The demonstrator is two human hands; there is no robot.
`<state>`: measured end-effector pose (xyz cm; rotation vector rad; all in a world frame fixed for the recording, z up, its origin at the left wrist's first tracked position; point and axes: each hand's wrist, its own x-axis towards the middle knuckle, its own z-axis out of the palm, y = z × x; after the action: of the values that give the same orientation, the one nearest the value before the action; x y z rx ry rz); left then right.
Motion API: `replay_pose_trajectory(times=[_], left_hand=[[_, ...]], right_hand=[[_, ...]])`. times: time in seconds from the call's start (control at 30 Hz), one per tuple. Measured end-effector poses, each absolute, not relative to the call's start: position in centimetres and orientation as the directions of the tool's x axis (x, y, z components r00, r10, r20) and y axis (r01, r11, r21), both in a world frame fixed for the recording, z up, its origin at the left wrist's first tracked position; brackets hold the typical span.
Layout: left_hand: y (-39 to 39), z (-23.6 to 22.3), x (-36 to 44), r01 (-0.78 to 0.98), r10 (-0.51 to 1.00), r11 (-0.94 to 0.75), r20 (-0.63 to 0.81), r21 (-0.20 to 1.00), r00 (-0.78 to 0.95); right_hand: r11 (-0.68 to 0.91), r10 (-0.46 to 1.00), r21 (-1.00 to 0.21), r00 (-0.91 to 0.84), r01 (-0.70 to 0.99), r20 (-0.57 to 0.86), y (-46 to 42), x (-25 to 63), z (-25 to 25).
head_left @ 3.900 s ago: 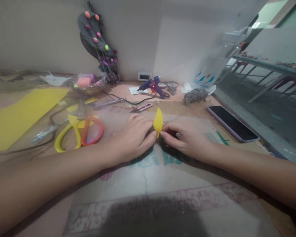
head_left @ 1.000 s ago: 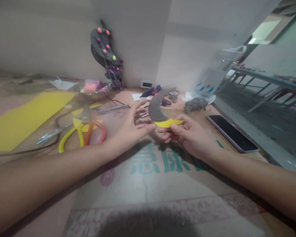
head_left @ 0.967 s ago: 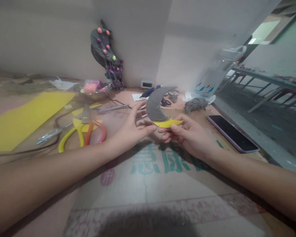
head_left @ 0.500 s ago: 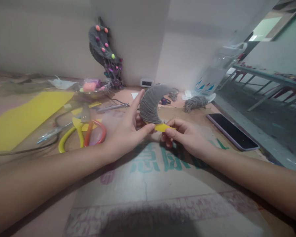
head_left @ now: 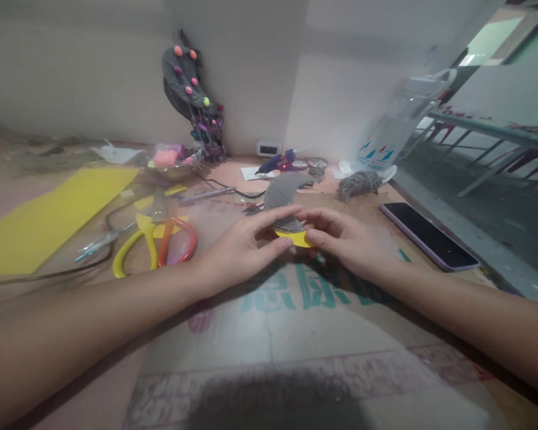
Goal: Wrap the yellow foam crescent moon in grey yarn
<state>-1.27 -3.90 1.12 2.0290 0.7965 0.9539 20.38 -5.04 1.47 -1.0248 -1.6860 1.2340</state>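
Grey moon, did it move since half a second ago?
Yes. The grey moon is lower in the picture, farther below the little white device, and no longer hides most of the blue glue gun.

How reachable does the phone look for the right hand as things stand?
Probably within reach: nothing visible stands between the right hand and the phone, which lies face up beyond the right forearm. The hand would likely first have to let go of the yellow piece.
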Motion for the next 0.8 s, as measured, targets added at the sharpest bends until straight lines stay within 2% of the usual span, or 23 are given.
replay_pose_trajectory(times=[0.17,0.33,0.8], left_hand=[[-3.9,0.9,-1.2,0.193,0.775,-0.53,0.38,0.826,0.504],[-4.1,1.0,-1.1,0.147,0.763,-0.524,0.385,0.839,0.519],[-4.3,1.2,-1.2,0.138,0.804,-0.427,0.305,0.894,0.511]], right_hand=[[0.234,0.943,-0.931,-0.298,0.279,0.147,-5.1,20.4,2.2],[0.316,0.935,-0.891,-0.268,0.325,0.234,-5.2,20.4,2.6],[0.379,0.922,-0.86,-0.216,0.341,0.32,-5.1,20.7,2.3]])
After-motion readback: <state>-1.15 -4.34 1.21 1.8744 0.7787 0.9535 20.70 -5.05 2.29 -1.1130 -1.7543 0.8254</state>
